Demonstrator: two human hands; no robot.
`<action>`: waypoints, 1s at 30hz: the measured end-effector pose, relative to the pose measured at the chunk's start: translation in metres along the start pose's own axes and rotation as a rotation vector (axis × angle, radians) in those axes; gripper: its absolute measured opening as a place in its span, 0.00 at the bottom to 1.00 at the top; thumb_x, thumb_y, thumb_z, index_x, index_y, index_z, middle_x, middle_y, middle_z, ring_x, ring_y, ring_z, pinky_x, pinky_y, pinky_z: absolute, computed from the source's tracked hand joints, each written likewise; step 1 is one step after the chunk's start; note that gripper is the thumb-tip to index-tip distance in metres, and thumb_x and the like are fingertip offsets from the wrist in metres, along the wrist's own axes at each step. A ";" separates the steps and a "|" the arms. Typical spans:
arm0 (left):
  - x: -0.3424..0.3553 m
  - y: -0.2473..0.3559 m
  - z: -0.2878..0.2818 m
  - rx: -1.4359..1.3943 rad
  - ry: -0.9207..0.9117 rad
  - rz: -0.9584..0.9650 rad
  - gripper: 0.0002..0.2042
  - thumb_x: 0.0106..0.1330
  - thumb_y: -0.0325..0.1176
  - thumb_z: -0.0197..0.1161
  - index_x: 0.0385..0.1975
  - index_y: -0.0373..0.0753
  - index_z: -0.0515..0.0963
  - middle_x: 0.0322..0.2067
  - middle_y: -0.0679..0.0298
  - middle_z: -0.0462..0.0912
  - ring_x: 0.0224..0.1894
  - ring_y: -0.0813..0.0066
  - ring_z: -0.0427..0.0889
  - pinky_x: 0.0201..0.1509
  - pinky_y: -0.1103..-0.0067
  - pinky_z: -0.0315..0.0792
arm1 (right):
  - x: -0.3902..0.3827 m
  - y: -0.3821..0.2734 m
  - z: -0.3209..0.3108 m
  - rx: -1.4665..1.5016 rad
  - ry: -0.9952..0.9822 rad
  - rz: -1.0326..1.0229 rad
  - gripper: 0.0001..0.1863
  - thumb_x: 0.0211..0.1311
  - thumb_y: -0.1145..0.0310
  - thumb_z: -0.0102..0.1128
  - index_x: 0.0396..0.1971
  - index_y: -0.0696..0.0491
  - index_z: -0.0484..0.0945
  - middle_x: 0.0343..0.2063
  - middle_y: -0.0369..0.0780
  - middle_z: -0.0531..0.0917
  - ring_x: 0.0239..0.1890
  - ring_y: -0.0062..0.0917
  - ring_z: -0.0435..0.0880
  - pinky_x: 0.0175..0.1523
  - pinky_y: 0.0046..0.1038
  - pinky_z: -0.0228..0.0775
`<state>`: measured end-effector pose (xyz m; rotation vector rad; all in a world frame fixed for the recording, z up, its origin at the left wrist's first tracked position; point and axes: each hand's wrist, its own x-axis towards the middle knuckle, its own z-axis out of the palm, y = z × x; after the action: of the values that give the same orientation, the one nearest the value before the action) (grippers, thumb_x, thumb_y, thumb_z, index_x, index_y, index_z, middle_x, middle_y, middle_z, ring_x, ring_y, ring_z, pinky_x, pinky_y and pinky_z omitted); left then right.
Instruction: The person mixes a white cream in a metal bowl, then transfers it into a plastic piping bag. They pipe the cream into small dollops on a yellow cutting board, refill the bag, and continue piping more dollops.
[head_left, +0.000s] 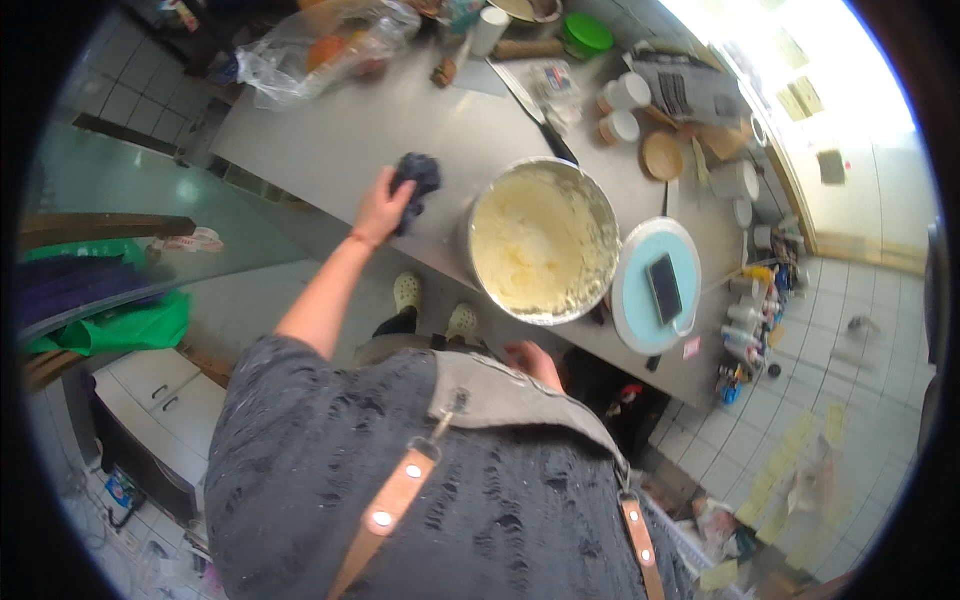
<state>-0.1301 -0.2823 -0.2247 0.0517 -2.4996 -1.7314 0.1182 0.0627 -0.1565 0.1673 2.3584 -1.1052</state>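
A bunched dark cloth [418,184] is in the grip of my left hand [381,207], which presses it on the steel worktable [330,150] near the front edge. To the right of that hand stands a large metal mixing bowl [469,240], with pale yellow creamy batter [535,240] inside and smeared up its wall. My right hand [533,362] is low by my body, below the bowl and in front of the table edge. The apron partly covers it, so its fingers do not show clearly.
A dark phone [664,288] lies on a round pale-blue board [640,262] right of the bowl. Behind the bowl lies a long knife [545,125]. Farther back are a clear plastic bag [290,55], a green bowl [588,34], white-lidded tubs [620,126] and a wooden bowl [661,156].
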 end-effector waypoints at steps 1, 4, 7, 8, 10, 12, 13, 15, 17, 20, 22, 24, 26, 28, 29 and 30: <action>-0.016 0.004 -0.018 -0.073 -0.038 -0.072 0.18 0.71 0.42 0.63 0.46 0.32 0.73 0.38 0.53 0.83 0.42 0.66 0.82 0.47 0.71 0.75 | 0.014 -0.016 0.004 0.086 -0.096 0.018 0.15 0.64 0.64 0.64 0.48 0.52 0.82 0.41 0.46 0.84 0.44 0.39 0.85 0.50 0.36 0.76; -0.086 0.032 -0.059 -0.679 -0.172 -0.471 0.16 0.76 0.39 0.54 0.56 0.36 0.71 0.53 0.59 0.79 0.54 0.71 0.80 0.59 0.76 0.73 | 0.055 -0.078 0.015 0.217 -0.381 -0.163 0.28 0.71 0.59 0.59 0.67 0.52 0.67 0.59 0.48 0.77 0.59 0.35 0.79 0.61 0.34 0.71; -0.144 0.072 -0.073 -1.164 -0.326 -0.745 0.22 0.81 0.42 0.41 0.68 0.38 0.64 0.61 0.58 0.76 0.62 0.65 0.76 0.69 0.72 0.69 | 0.071 -0.140 0.037 0.264 -0.296 -0.639 0.35 0.70 0.59 0.59 0.74 0.46 0.57 0.75 0.53 0.46 0.77 0.46 0.46 0.77 0.42 0.45; -0.159 0.085 -0.071 -1.324 -0.378 -0.938 0.25 0.82 0.45 0.38 0.73 0.42 0.58 0.65 0.60 0.72 0.65 0.65 0.73 0.71 0.71 0.66 | 0.075 -0.156 0.042 0.104 -0.171 -0.831 0.36 0.68 0.58 0.61 0.73 0.45 0.59 0.76 0.51 0.44 0.77 0.49 0.46 0.77 0.44 0.45; -0.184 0.107 -0.051 -1.459 -0.382 -0.821 0.26 0.81 0.49 0.39 0.74 0.46 0.57 0.68 0.62 0.68 0.67 0.66 0.70 0.71 0.70 0.66 | 0.075 -0.179 0.053 -0.239 -0.059 -0.956 0.36 0.67 0.51 0.59 0.73 0.43 0.61 0.76 0.48 0.46 0.77 0.51 0.45 0.76 0.49 0.46; -0.192 0.117 -0.035 -1.448 -0.208 -0.749 0.27 0.80 0.53 0.41 0.73 0.47 0.60 0.68 0.62 0.68 0.68 0.66 0.69 0.72 0.70 0.64 | 0.077 -0.189 0.057 -0.394 0.012 -0.907 0.34 0.71 0.48 0.53 0.73 0.45 0.61 0.76 0.48 0.50 0.77 0.48 0.46 0.76 0.51 0.46; -0.192 0.118 -0.035 -1.400 -0.139 -0.802 0.26 0.80 0.53 0.41 0.71 0.46 0.62 0.67 0.62 0.69 0.68 0.66 0.69 0.72 0.69 0.64 | 0.078 -0.190 0.059 -0.358 0.017 -0.973 0.34 0.71 0.48 0.51 0.73 0.45 0.60 0.76 0.48 0.51 0.77 0.47 0.47 0.76 0.51 0.46; -0.191 0.114 -0.041 -1.422 -0.090 -0.824 0.26 0.80 0.53 0.40 0.69 0.45 0.65 0.67 0.61 0.70 0.68 0.65 0.69 0.72 0.68 0.64 | 0.079 -0.182 0.064 -0.383 0.003 -1.021 0.33 0.73 0.48 0.48 0.73 0.46 0.60 0.75 0.47 0.53 0.77 0.44 0.49 0.76 0.52 0.45; -0.187 0.109 -0.056 -1.440 0.030 -0.895 0.25 0.80 0.53 0.40 0.67 0.44 0.67 0.66 0.60 0.71 0.68 0.64 0.69 0.72 0.66 0.65 | 0.080 -0.167 0.070 -0.406 -0.060 -1.082 0.33 0.74 0.50 0.47 0.73 0.46 0.59 0.76 0.45 0.54 0.78 0.40 0.49 0.76 0.52 0.43; -0.159 0.098 -0.074 -1.487 -0.135 -0.514 0.25 0.81 0.50 0.38 0.65 0.39 0.70 0.66 0.56 0.72 0.67 0.58 0.71 0.70 0.65 0.68 | 0.075 -0.130 0.076 -0.245 -0.189 -1.029 0.26 0.73 0.51 0.51 0.64 0.49 0.72 0.72 0.42 0.63 0.74 0.39 0.59 0.73 0.45 0.55; -0.119 0.092 -0.078 -1.585 -0.158 -0.438 0.26 0.80 0.51 0.40 0.67 0.39 0.67 0.67 0.56 0.71 0.69 0.58 0.69 0.73 0.66 0.65 | 0.072 -0.105 0.073 -0.048 -0.349 -0.733 0.21 0.70 0.53 0.55 0.53 0.52 0.81 0.63 0.43 0.76 0.66 0.39 0.73 0.66 0.39 0.67; -0.074 0.083 -0.078 -1.501 -0.302 -0.366 0.25 0.81 0.49 0.40 0.67 0.40 0.68 0.64 0.59 0.74 0.68 0.59 0.70 0.70 0.69 0.66 | 0.062 -0.073 0.060 0.084 -0.368 -0.353 0.17 0.67 0.56 0.59 0.45 0.53 0.85 0.51 0.45 0.84 0.55 0.38 0.83 0.57 0.35 0.74; -0.030 0.076 -0.063 -1.149 -0.188 -0.371 0.26 0.80 0.49 0.44 0.69 0.39 0.64 0.67 0.61 0.71 0.67 0.62 0.71 0.65 0.70 0.68 | 0.047 -0.041 0.045 0.167 -0.214 -0.173 0.15 0.65 0.58 0.62 0.42 0.54 0.86 0.43 0.46 0.87 0.47 0.37 0.87 0.50 0.35 0.77; -0.016 0.076 -0.052 -0.561 0.002 -0.423 0.29 0.78 0.52 0.47 0.72 0.41 0.60 0.69 0.57 0.66 0.67 0.62 0.70 0.65 0.63 0.67 | 0.029 -0.004 0.038 0.131 -0.052 -0.070 0.15 0.64 0.58 0.63 0.41 0.53 0.86 0.38 0.47 0.87 0.41 0.38 0.88 0.46 0.36 0.78; -0.020 0.079 -0.049 -0.416 -0.007 -0.469 0.38 0.72 0.59 0.53 0.75 0.43 0.54 0.72 0.55 0.60 0.68 0.60 0.68 0.68 0.60 0.65 | 0.019 0.017 0.036 0.077 0.032 -0.004 0.15 0.63 0.58 0.63 0.42 0.53 0.86 0.36 0.46 0.88 0.39 0.39 0.88 0.44 0.37 0.78; -0.028 0.084 -0.043 -0.431 -0.153 -0.513 0.39 0.71 0.60 0.53 0.75 0.43 0.53 0.72 0.54 0.60 0.68 0.58 0.68 0.67 0.59 0.66 | 0.010 0.039 0.039 0.015 0.128 0.106 0.14 0.63 0.59 0.64 0.41 0.52 0.86 0.34 0.46 0.88 0.38 0.41 0.88 0.43 0.38 0.78</action>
<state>-0.0956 -0.2902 -0.1327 0.5913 -2.2781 -2.5232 0.1388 0.0585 -0.2088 0.3748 2.4227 -1.0909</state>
